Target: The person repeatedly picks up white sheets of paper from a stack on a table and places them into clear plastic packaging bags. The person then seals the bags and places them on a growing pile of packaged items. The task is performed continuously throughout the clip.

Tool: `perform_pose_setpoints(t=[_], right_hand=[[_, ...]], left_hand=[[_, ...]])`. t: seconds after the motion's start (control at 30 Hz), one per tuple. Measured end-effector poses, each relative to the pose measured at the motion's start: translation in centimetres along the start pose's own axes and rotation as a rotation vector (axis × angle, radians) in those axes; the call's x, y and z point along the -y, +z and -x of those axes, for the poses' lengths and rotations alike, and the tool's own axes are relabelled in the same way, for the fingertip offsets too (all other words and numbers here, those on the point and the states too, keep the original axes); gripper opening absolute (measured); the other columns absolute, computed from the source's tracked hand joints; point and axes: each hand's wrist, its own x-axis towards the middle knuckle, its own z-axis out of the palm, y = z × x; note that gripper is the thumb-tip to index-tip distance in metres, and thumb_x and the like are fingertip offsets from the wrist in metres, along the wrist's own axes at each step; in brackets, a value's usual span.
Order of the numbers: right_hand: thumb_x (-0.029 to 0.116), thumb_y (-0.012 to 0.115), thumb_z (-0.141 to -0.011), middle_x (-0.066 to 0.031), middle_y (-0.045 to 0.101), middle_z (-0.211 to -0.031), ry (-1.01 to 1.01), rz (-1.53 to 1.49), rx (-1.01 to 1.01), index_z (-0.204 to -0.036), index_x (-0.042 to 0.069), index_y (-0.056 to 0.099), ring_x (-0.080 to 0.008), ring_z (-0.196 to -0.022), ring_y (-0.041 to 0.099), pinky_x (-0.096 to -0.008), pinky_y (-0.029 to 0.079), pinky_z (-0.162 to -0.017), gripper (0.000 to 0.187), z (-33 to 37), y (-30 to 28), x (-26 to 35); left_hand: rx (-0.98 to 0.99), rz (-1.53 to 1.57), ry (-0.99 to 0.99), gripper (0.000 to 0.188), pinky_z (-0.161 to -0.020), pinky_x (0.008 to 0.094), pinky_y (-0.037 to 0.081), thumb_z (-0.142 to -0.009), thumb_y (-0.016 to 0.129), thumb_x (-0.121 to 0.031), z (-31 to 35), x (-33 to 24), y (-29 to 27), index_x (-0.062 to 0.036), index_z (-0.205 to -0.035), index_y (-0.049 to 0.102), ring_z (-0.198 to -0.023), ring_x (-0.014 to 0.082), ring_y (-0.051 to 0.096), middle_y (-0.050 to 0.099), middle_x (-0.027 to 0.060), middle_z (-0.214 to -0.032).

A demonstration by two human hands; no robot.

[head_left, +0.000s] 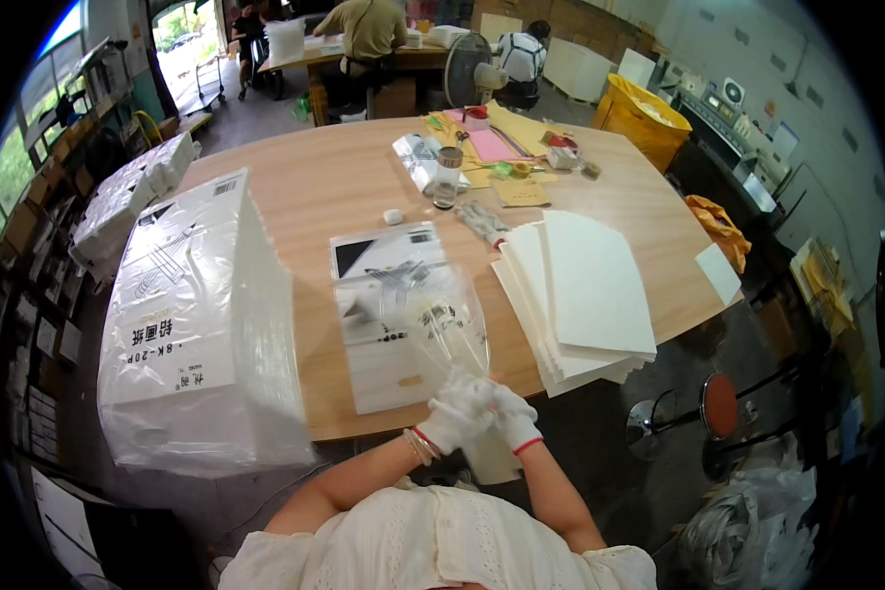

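"Looking down, how did we find the hands?"

"We saw the forearms (pixel 349 482) rise from the lower edge, wide apart at first, then slant inward until the wrists nearly met at the near edge of the table (pixel 315 177). The white-gloved left hand (pixel 458 408) lay pressed against the white-gloved right hand (pixel 513 415), with the knuckles bunched and bangles (pixel 421 448) around the left wrist."

"Were the fingers clamped on something?"

"We saw the hands together, and the clear plastic film (pixel 454 320) ran right down to them. The fingertips were hidden between the gloves, so we couldn't tell whether either hand gripped it."

"Where did the film lie?"

"We had it puffed up just beyond the hands, overlapping the right part of the flat printed bag (pixel 372 295) on the tabletop. A pale sheet (pixel 492 460) hung below the hands, over the table's edge."

"And to the sides?"

"On our left stood a tall plastic-wrapped stack (pixel 187 295); on our right lay a fanned pile of white paper (pixel 600 285). Beyond the paper, near a clear jar (pixel 446 182), we noticed a loose glove (pixel 480 222)."
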Motion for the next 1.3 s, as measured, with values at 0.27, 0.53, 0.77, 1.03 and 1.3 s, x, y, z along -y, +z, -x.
perform_pose_setpoints(t=[0.27, 0.53, 0.77, 1.03, 1.3], right_hand=[[0.031, 0.039, -0.091, -0.0192, 0.056, -0.115, 0.181, 0.058, -0.208, -0.120, 0.015, 0.039, -0.0408, -0.102, 0.056, -0.0508, 0.044, -0.081, 0.033, -11.9, 3.6, -1.1], [0.023, 0.038, -0.091, -0.0214, 0.058, -0.109, 0.098, 0.170, 0.008, -0.136, 0.011, 0.026, -0.0384, -0.097, 0.058, -0.0512, 0.045, -0.078, 0.048, -11.7, 1.3, -0.9], [0.022, 0.042, -0.088, -0.0228, 0.058, -0.104, -0.024, 0.047, 0.117, -0.134, 0.008, 0.034, -0.0384, -0.092, 0.058, -0.0482, 0.046, -0.073, 0.049, 2.1, 1.6, -1.5], [0.019, 0.046, -0.085, -0.0226, 0.058, -0.100, -0.490, -0.062, -0.023, -0.126, 0.008, 0.047, -0.0377, -0.085, 0.059, -0.0464, 0.046, -0.069, 0.042, 9.1, 0.9, 0.7], [0.040, 0.060, -0.081, -0.0133, 0.065, -0.088, -0.106, -0.168, 0.151, -0.130, 0.014, 0.046, -0.0247, -0.083, 0.064, -0.0346, 0.049, -0.075, 0.057, 8.8, 2.5, -7.3]], left_hand=[[-0.130, -0.510, 0.031, 0.034, -0.067, 0.0415, 0.047, -0.079, 0.058, -0.017, 5.5, 14.1, 3.6, -0.0061, -0.112, 0.056, -0.072, 0.0300, 0.055, 0.058, 0.0144, -0.082], [-0.533, 0.478, -0.815, 0.039, -0.058, 0.0330, 0.044, -0.085, 0.047, -0.009, 10.2, 24.4, 1.8, -0.0039, -0.123, 0.046, -0.064, 0.0181, 0.048, 0.056, 0.0114, -0.093], [-0.020, 0.119, -0.867, 0.040, -0.080, 0.0366, 0.045, -0.080, 0.051, -0.001, 17.7, 8.5, -3.7, 0.0000, -0.120, 0.048, -0.092, 0.0283, 0.054, 0.052, 0.0173, -0.102], [0.103, 0.283, -0.454, 0.021, -0.080, 0.0369, 0.046, -0.079, 0.059, -0.008, 18.4, 3.9, -7.4, -0.0007, -0.100, 0.059, -0.094, 0.0305, 0.055, 0.056, 0.0185, -0.099], [-0.121, 0.220, -0.684, 0.006, -0.070, 0.0324, 0.045, -0.073, 0.050, 0.000, 20.2, 5.3, -5.0, -0.0019, -0.078, 0.053, -0.077, 0.0247, 0.057, 0.056, 0.0119, -0.078]])
